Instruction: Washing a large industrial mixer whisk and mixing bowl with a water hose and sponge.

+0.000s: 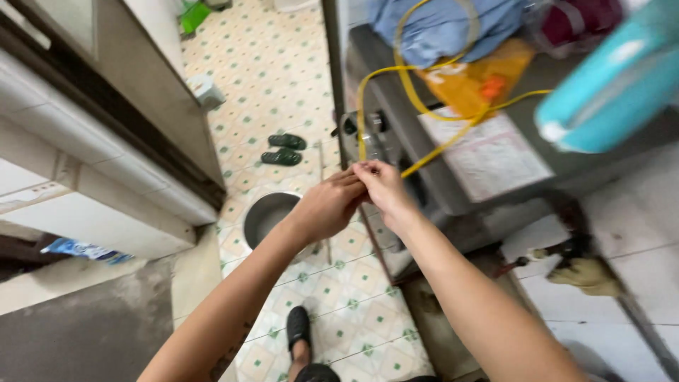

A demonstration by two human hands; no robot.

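A big grey metal machine [453, 177] stands by the tiled floor. A round steel bowl [267, 216] sits below; I cannot see inside. A long, thin yellow cord [417, 99] loops over the machine, bendy and light. Left hand [327, 206] and right hand [382, 185], together, pinch its end.

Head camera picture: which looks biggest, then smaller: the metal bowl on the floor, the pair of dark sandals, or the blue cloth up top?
1. Blue cloth
2. Metal bowl, partly hidden behind the left hand
3. Dark sandals

The sandals lie farther away, so their real size is unsure.
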